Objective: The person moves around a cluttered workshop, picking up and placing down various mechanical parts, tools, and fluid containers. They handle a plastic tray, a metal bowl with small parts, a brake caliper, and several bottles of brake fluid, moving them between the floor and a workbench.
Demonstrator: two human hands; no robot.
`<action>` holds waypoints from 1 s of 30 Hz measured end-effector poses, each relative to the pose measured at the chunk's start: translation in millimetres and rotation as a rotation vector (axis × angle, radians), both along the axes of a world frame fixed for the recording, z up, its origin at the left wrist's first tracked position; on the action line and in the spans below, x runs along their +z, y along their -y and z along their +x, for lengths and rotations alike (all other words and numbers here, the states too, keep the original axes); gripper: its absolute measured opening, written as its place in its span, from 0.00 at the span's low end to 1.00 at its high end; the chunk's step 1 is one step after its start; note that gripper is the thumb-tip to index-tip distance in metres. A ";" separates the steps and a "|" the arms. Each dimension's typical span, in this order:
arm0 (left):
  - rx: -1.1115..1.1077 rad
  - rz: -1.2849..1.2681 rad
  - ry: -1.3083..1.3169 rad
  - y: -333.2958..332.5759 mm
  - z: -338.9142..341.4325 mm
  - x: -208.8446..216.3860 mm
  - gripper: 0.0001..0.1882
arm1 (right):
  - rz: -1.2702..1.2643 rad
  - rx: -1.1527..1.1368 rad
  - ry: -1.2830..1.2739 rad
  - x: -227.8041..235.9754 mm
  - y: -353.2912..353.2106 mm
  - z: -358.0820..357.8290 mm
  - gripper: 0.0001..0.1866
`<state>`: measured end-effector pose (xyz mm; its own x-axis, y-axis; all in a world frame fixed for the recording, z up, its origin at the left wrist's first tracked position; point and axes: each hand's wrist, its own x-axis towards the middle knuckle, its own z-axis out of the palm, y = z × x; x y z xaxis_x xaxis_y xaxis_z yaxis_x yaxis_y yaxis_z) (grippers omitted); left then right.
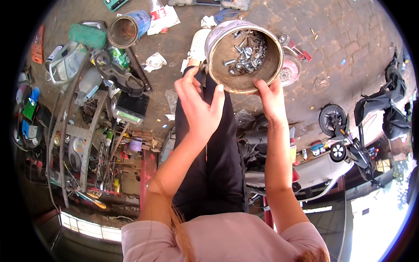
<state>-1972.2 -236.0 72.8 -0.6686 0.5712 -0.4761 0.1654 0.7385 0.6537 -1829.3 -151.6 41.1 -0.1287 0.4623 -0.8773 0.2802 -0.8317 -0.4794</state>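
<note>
A round, dirty metal can [214, 43] is tilted toward me, its wide mouth facing up. Loose bolts, nuts and screws [249, 56] lie heaped inside it. My right hand [271, 98] grips the can's near right rim, thumb over the edge and inside, the other fingers mostly hidden beneath. At the near left rim is my left hand [198, 105], fingers spread apart. Its thumb tip comes up to the rim; whether it touches, I cannot tell. Below the can are my legs in dark trousers [207, 157].
On the left stand another open can [124, 32], a green case [87, 36], a pale plastic jug [67, 65], a black battery [131, 107] and a metal frame [89, 144]. A pink-rimmed wheel [289, 72] sits right of the can. A black motorbike [362, 118] is farther right on the brick floor.
</note>
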 end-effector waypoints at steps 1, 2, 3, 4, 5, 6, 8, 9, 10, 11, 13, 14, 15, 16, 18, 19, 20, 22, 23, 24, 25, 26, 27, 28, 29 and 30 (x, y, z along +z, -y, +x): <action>-0.191 0.096 -0.148 -3.6 -4.5 1.0 0.22 | 0.014 0.025 0.013 2.5 -0.6 3.6 0.19; -0.382 0.195 -0.295 -9.1 -8.5 0.9 0.20 | 0.027 0.049 0.028 4.7 -1.3 6.8 0.19; -0.585 0.239 -0.226 -22.0 -11.8 4.1 0.15 | 0.041 0.080 -0.003 8.0 -4.0 7.9 0.23; -0.747 0.221 -0.029 -38.2 -13.9 7.0 0.16 | 0.054 0.112 -0.035 11.9 -9.0 7.1 0.26; -0.899 0.221 -0.036 -45.3 -11.2 0.1 0.18 | 0.067 0.144 -0.068 15.1 -13.0 7.1 0.30; -1.053 0.220 -0.045 -52.5 -10.0 -6.6 0.19 | 0.094 0.198 -0.071 18.5 -15.6 7.5 0.31; -1.135 0.283 -0.005 -64.5 -8.5 -16.0 0.21 | 0.152 0.307 -0.077 22.8 -18.1 10.4 0.34; -1.180 0.316 0.021 -69.3 -7.8 -21.1 0.22 | 0.142 0.336 -0.066 23.6 -19.7 13.5 0.36; -1.204 0.315 0.051 -70.2 -10.4 -26.0 0.22 | 0.123 0.325 -0.074 25.0 -21.6 14.8 0.36; -1.232 0.344 0.036 -68.8 -12.5 -30.3 0.22 | 0.104 0.315 -0.082 27.2 -25.1 14.9 0.36; -1.277 0.324 0.032 -64.8 -14.8 -32.0 0.22 | 0.067 0.319 -0.069 25.4 -27.1 20.9 0.35; -1.293 0.272 0.040 -62.7 -16.0 -28.8 0.23 | 0.050 0.335 -0.052 22.8 -27.2 24.7 0.35; -1.311 0.221 0.051 -61.1 -17.8 -25.6 0.23 | 0.011 0.285 -0.053 23.8 -27.9 24.3 0.34; -1.358 0.138 0.053 -61.1 -20.0 -22.2 0.24 | -0.029 0.235 -0.055 24.9 -28.5 23.8 0.34; -1.447 -0.036 0.052 -61.5 -26.5 -16.4 0.25 | -0.048 0.203 -0.046 24.9 -28.0 25.1 0.33; -1.438 -0.008 0.013 -53.6 -27.1 -21.8 0.25 | -0.027 0.220 -0.034 24.4 -27.9 26.9 0.33; -1.441 -0.017 0.020 -49.1 -25.9 -22.9 0.25 | -0.006 0.237 -0.022 23.8 -27.6 28.7 0.34; -1.442 -0.030 0.033 -44.3 -23.4 -23.6 0.25 | 0.012 0.286 -0.022 20.2 -27.5 32.0 0.34; -1.431 -0.041 0.044 -44.1 -23.5 -23.4 0.25 | 0.021 0.311 -0.023 18.2 -28.3 32.3 0.34; -1.419 -0.052 0.057 -44.1 -22.6 -23.2 0.24 | 0.029 0.338 -0.021 17.4 -29.0 33.2 0.34; -1.406 -0.063 0.069 -43.8 -21.7 -23.0 0.24 | 0.009 0.319 -0.029 18.0 -29.3 32.7 0.34; -1.388 -0.053 0.066 -43.0 -20.5 -22.8 0.24 | -0.010 0.300 -0.037 19.4 -29.9 30.3 0.34; -1.374 -0.044 0.059 -43.1 -20.1 -22.0 0.24 | -0.028 0.278 -0.047 20.2 -30.5 28.3 0.34; -1.359 -0.034 0.053 -43.1 -19.8 -21.3 0.24 | -0.042 0.262 -0.030 19.7 -30.4 28.2 0.34; -1.340 -0.015 0.054 -42.2 -18.8 -20.9 0.23 | -0.057 0.246 -0.012 18.7 -29.9 28.6 0.34; -1.316 -0.001 0.052 -38.7 -18.5 -21.0 0.22 | -0.072 0.235 0.000 16.8 -28.7 27.3 0.33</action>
<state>-1990.7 -197.4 51.9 0.4020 0.7764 -0.4853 0.7316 0.0464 0.6802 -1802.0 -122.9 57.9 -0.2257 0.3561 -0.9068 0.4702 -0.7754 -0.4215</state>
